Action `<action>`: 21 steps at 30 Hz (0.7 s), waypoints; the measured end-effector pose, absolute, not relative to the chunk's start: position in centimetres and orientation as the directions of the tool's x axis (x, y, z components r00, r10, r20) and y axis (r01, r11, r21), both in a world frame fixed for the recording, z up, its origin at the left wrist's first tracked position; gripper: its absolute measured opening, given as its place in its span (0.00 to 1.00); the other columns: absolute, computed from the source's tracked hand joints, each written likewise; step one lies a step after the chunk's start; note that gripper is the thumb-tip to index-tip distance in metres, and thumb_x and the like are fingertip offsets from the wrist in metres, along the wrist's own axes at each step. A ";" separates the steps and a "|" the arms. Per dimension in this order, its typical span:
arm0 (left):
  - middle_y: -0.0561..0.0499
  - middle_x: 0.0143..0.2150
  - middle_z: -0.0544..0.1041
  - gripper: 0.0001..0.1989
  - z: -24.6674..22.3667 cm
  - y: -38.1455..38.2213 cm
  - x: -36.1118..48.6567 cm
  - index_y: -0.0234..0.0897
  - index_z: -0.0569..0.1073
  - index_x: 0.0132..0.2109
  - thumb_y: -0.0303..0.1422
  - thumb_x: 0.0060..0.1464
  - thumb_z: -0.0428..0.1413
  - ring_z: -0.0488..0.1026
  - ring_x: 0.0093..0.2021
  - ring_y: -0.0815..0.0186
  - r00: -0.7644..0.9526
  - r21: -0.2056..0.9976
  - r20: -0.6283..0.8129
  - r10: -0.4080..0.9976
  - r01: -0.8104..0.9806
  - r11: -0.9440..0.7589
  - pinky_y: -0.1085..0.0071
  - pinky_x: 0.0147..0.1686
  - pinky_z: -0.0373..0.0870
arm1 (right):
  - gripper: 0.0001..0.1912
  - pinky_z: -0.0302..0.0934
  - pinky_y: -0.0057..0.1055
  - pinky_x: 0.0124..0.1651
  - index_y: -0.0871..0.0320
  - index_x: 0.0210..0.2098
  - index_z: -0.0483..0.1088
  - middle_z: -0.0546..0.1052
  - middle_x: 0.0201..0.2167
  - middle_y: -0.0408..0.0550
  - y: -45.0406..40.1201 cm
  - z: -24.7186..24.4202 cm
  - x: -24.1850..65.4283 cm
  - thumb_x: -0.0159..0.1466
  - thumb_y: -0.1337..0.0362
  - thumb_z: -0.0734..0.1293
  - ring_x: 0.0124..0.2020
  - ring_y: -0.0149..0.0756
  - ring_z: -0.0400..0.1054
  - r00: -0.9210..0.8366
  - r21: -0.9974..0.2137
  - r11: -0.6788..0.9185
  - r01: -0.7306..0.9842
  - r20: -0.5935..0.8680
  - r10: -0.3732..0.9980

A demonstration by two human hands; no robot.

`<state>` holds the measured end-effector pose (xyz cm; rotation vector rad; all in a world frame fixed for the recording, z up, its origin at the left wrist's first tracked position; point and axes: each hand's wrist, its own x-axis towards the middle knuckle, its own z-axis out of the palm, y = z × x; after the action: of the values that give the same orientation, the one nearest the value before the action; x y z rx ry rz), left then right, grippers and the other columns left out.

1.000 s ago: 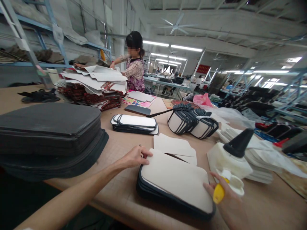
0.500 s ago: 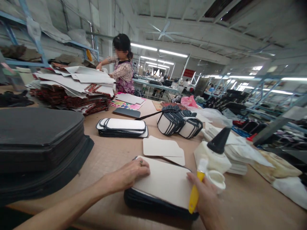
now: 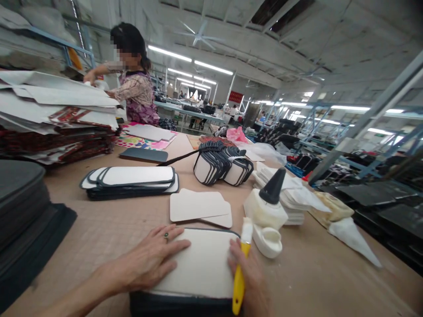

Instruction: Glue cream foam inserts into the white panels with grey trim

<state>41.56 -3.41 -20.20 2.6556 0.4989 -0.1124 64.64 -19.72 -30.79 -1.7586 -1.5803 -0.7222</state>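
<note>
A cream board (image 3: 201,268) with rounded corners lies on top of a dark stack of pieces (image 3: 185,304) in front of me. My left hand (image 3: 148,259) rests on the board's left side, fingers stretched out and a ring on one of them. At the board's right edge is my right hand (image 3: 249,273), its fingertips touching the edge. It holds a paintbrush (image 3: 238,281) with a yellow handle and whitish bristles pointing up. Two more cream boards (image 3: 196,206) lie overlapped just behind the stack. Beyond the brush stands a white bottle (image 3: 266,211) with a black cone top, beside a small white cup (image 3: 269,242).
Dark-edged white pieces (image 3: 137,176) lie stacked behind, with strapped bundles (image 3: 214,165) to their right. Black sheets (image 3: 23,229) are piled at left, below a tall heap of fabric and paper (image 3: 56,110). A co-worker (image 3: 135,83) stands past it. White sheets (image 3: 294,211) sit at right.
My left hand has flattened from bent fingers to outstretched ones on the board. The board now sits squarer on the stack. My view has swung right, and the brush stays in my right hand.
</note>
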 end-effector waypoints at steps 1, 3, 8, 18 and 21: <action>0.50 0.65 0.54 0.26 -20.1 -3.0 41.6 0.52 0.56 0.60 0.36 0.54 0.49 0.46 0.64 0.51 0.924 0.428 -0.175 0.341 0.383 -0.819 0.49 0.59 0.45 | 0.14 0.68 0.38 0.43 0.57 0.46 0.68 0.75 0.43 0.54 -20.8 -30.9 65.7 0.63 0.61 0.58 0.46 0.44 0.70 0.184 -0.144 -0.116 0.983 0.749 0.636; 0.48 0.66 0.52 0.32 -19.9 -2.2 41.8 0.46 0.53 0.62 0.43 0.52 0.51 0.45 0.65 0.52 0.893 0.483 -0.211 0.397 0.448 -0.752 0.50 0.60 0.42 | 0.18 0.68 0.35 0.41 0.57 0.48 0.67 0.75 0.44 0.55 -22.4 -30.6 67.1 0.62 0.57 0.59 0.44 0.44 0.71 0.360 -0.259 -0.250 0.933 0.659 0.660; 0.46 0.62 0.60 0.28 -20.5 -0.9 41.6 0.39 0.58 0.60 0.47 0.58 0.39 0.55 0.61 0.56 0.803 0.589 -0.233 0.549 0.566 -0.577 0.59 0.59 0.49 | 0.24 0.68 0.35 0.39 0.59 0.47 0.69 0.77 0.40 0.54 -23.0 -29.6 66.3 0.62 0.50 0.56 0.39 0.44 0.73 0.582 -0.490 -0.335 0.805 0.543 0.606; 0.45 0.61 0.62 0.23 -21.8 -3.1 41.1 0.39 0.60 0.59 0.35 0.56 0.46 0.54 0.61 0.54 0.795 0.469 -0.059 0.604 0.556 -0.686 0.52 0.59 0.49 | 0.18 0.67 0.33 0.39 0.55 0.43 0.71 0.78 0.38 0.50 -23.2 -29.7 67.6 0.60 0.53 0.61 0.37 0.42 0.73 0.572 -0.512 -0.295 0.807 0.551 0.608; 0.45 0.64 0.55 0.26 -21.2 -5.7 42.2 0.35 0.59 0.59 0.23 0.52 0.45 0.44 0.65 0.54 0.863 0.283 0.071 0.499 0.463 -0.840 0.51 0.61 0.41 | 0.10 0.62 0.43 0.48 0.55 0.35 0.73 0.78 0.38 0.51 -21.4 -29.8 66.1 0.60 0.59 0.61 0.40 0.45 0.72 0.432 -0.381 -0.209 0.900 0.728 0.533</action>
<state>42.18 -5.72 -21.23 2.7805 0.7309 0.2073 66.08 -21.42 -29.83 -1.8775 -1.2166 -0.5747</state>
